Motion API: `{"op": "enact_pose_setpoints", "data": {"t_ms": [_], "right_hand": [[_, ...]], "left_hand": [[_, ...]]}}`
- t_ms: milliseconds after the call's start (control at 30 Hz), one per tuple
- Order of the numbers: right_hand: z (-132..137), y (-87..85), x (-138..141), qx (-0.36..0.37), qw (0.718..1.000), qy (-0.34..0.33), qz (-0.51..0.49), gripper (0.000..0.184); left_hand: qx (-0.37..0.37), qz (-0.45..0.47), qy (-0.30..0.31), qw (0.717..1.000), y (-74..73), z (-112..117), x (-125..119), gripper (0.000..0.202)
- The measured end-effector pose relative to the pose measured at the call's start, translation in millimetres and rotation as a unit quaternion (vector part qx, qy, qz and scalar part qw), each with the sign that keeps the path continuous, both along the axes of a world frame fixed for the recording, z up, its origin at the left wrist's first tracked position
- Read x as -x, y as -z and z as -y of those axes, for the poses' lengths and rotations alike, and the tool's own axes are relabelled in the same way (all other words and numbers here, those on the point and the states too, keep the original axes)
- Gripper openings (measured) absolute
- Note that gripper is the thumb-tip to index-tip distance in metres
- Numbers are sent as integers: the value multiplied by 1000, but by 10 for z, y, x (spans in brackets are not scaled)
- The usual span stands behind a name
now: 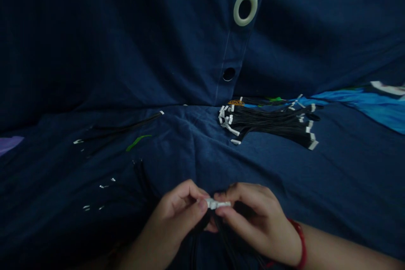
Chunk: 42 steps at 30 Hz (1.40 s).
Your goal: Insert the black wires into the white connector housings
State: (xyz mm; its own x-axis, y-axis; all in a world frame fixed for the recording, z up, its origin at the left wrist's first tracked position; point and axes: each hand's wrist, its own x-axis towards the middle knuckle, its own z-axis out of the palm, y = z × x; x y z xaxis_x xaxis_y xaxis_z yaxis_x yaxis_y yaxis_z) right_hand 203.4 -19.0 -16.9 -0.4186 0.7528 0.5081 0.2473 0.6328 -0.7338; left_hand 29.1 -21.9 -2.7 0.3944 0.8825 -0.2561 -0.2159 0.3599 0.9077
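Note:
My left hand (182, 209) pinches small white plastic connectors (215, 203) between thumb and forefinger. From the other side, my right hand (256, 215) closes its thumb and fingertips on the same cluster of connectors. Black wires (223, 230) hang down from them, partly hidden by my fingers. How many connectors sit between the fingertips cannot be made out. Left of my left hand, loose black wires (144, 179) with small shiny ends lie on the dark blue cloth. A red band (299, 242) circles my right wrist.
A bundle of black cables (268, 122) with white connectors lies beyond my right hand. Further left are a few separate wires (126, 127) with white ends. Dark blue cloth (177, 147) covers the surface and rises behind, where a pale ring eyelet (236, 17) shows.

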Motion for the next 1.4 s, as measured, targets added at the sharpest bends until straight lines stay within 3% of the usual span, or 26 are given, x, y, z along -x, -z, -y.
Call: {"op": "enact_pose_setpoints", "data": {"t_ms": [467, 667, 1033, 1100, 1200, 1267, 1400], "right_hand": [[12, -30, 14, -2, 1000, -22, 1, 5], [1, -17, 10, -3, 1000, -22, -8, 5], [0, -19, 4, 108, 992, -55, -44, 9], [-51, 22, 3, 135, 988, -26, -76, 19], [-157, 27, 14, 150, 984, -7, -100, 24], [-160, -58, 46, 138, 986, -47, -83, 23], [146, -324, 174, 98, 976, -193, -35, 61]], "left_hand": [[4, -2, 48, 999, 51, -5, 37, 10], [21, -15, 48, 999, 8, -48, -2, 12], [-37, -64, 19, 997, -25, -58, 0, 7], [-66, -81, -8, 994, -108, -89, 15, 8], [-106, -72, -72, 989, -383, -87, 24, 10], [-141, -50, -105, 983, -643, -36, 10, 8], [-183, -4, -114, 976, -1156, 94, -44, 10]]}}
